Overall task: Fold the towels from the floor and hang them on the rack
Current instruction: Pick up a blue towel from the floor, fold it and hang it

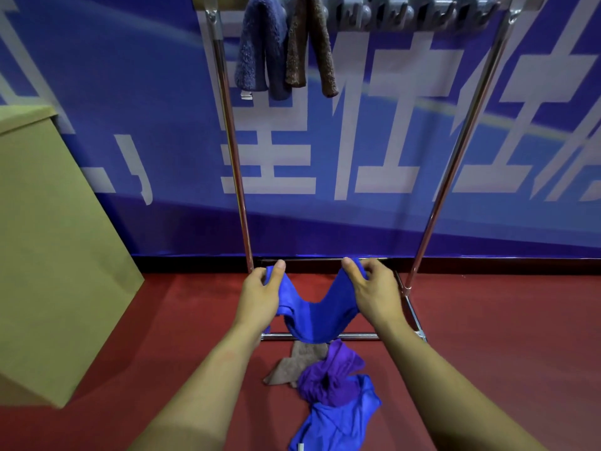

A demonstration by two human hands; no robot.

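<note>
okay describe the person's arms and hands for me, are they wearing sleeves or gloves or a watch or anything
Both arms are bare along all that shows, with no sleeve in view. The left hand and the right hand wear no gloves. No watch, bracelet or ring is visible on either wrist or on the fingers that show.

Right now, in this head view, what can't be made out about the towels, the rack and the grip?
- Rack top bar: cut off by the upper edge, so the blue-grey towel and brown towel draping is unseen.
- Held blue towel: corners hidden inside left hand and right hand.
- Floor pile: the purple towel covers part of the taupe towel.
</note>
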